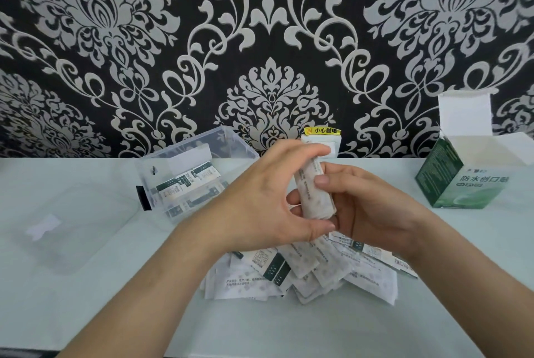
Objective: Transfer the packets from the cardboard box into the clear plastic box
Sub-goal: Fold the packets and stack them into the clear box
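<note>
clear plastic box (161, 172): standing open, lidless, holding several packets
cardboard box (459, 181): sitting at right, flaps up, inside unseen
hands: left hand (254, 207) and right hand (372, 207) both gripping a stack of packets (315, 193)
loose pile (303, 271): lying on table (86, 285) beneath
lid (66, 227): lying at left

Your one head cam looks fwd and down, close over the worktop (86, 314), facing the patterned wall (265, 39) at its far edge.
</note>
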A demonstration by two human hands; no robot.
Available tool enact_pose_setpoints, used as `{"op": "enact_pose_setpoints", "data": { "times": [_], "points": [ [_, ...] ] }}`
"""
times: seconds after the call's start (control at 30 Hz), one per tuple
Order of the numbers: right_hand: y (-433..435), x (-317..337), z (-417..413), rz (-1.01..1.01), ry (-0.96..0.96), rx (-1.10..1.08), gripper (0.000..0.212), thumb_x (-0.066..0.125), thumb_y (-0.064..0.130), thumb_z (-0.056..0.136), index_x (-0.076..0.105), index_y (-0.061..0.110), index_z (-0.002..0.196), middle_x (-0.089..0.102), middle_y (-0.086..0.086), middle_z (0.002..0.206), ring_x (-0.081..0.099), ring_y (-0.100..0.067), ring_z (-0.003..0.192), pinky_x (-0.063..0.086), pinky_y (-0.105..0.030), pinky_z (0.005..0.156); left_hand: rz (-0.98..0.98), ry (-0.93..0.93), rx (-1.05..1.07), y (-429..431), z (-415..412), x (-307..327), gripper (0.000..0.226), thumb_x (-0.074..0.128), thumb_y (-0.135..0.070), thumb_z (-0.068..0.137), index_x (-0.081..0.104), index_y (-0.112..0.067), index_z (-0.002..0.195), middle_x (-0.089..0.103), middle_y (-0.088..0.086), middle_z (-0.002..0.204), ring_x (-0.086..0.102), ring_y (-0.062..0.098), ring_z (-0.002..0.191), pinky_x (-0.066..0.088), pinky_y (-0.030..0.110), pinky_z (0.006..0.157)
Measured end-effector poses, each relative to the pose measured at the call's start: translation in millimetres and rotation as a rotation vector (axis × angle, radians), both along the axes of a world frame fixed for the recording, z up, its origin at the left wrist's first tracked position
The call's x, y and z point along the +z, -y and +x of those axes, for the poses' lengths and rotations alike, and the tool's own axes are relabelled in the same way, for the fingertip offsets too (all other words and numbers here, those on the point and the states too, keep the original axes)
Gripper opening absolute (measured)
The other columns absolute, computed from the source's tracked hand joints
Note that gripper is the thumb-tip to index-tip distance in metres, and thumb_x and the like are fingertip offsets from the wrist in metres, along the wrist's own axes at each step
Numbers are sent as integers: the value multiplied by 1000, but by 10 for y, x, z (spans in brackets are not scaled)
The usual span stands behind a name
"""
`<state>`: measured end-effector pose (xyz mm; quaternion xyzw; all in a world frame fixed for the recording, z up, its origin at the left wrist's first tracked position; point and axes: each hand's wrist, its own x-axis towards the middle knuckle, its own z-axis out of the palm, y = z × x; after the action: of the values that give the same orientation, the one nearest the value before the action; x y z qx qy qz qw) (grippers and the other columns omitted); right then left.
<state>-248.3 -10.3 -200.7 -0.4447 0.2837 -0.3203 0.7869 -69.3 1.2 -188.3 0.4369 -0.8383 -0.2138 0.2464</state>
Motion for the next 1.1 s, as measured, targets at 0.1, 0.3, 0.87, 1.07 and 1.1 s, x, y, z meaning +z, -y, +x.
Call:
{"op": "enact_pose_setpoints", "data": {
  "times": [0.1, 0.3, 0.87, 1.07, 1.1],
  "points": [
    [6, -33, 12, 20, 12, 9, 44, 60, 19, 85, 55, -6, 122, 70, -20, 97, 71, -26, 82, 57, -30, 65, -125, 120, 41, -8, 12, -7, 83, 70, -60, 66, 33, -41, 138, 29, -14, 138, 44, 7, 119, 47, 35, 94],
    [2, -83, 23, 31, 77, 21, 46, 69, 24, 86, 55, -3, 120, 72, -18, 95, 72, -24, 81, 57, -30, 67, -102, 18, 21, -20, 4, -6, 66, 73, -54, 69, 39, -38, 123, 33, -18, 129, 47, 5, 109, 48, 31, 85],
    [274, 480, 446, -351, -382, -110, 18, 75, 14, 76, 60, 12, 85, 73, -20, 90, 66, -19, 76, 51, -23, 67, -78, -275, 387, 203, 745, 171, 38, 60, -27, 90, 52, -37, 126, 50, -16, 125, 50, 0, 114, 45, 25, 98],
    [710, 692, 1179, -1021, -1114, -23, 15, 76, 24, 76, 65, 16, 82, 64, 4, 71, 55, -11, 59, 47, -26, 55, 90, 411, 475, 542, 1236, -118, 37, 47, -13, 89, 71, -34, 107, 66, -6, 114, 54, 9, 75, 49, 26, 84],
    [762, 668, 1324, -1080, -1210, 25, 15, 76, 24, 77, 64, 17, 84, 64, 4, 75, 58, -12, 62, 49, -27, 57, 121, 429, 440, 577, 1260, -147, 37, 46, -15, 89, 70, -35, 109, 64, -10, 118, 56, 9, 86, 47, 26, 89]
  ]
}}
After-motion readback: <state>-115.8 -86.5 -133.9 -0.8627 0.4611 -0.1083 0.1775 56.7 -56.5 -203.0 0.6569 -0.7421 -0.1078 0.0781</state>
